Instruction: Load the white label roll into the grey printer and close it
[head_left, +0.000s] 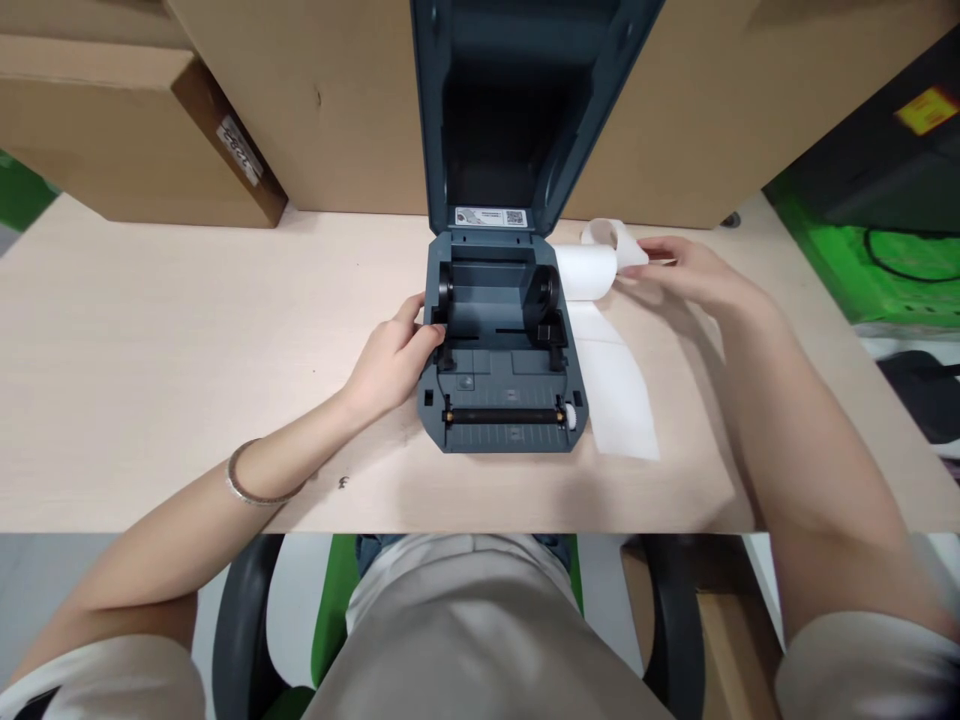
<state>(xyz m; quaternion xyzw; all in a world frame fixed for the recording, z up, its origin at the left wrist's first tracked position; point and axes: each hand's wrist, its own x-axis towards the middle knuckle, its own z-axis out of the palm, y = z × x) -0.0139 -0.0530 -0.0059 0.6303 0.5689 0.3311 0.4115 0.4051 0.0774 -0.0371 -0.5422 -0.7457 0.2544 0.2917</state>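
A dark blue-grey label printer [491, 362] stands on the table with its lid [435, 130] raised. Its inside shows two black roll holders and a black roller along the front, with no roll between the holders. My left hand [394, 358] is closed on the printer's left wall, thumb over the rim. To the right of the printer lies a white paper roll [589, 272], its loose end [619, 390] spread flat toward the front. My right hand [686, 272] pinches a curled white paper strip [626, 245] at the roll's right end; the fingertips are partly hidden.
A large cardboard box [352, 110] stands behind the printer, and a smaller cardboard box [112, 135] is at back left. A green crate [907, 270] stands beyond the table's right edge. The table's front edge [480, 531] runs close to my body.
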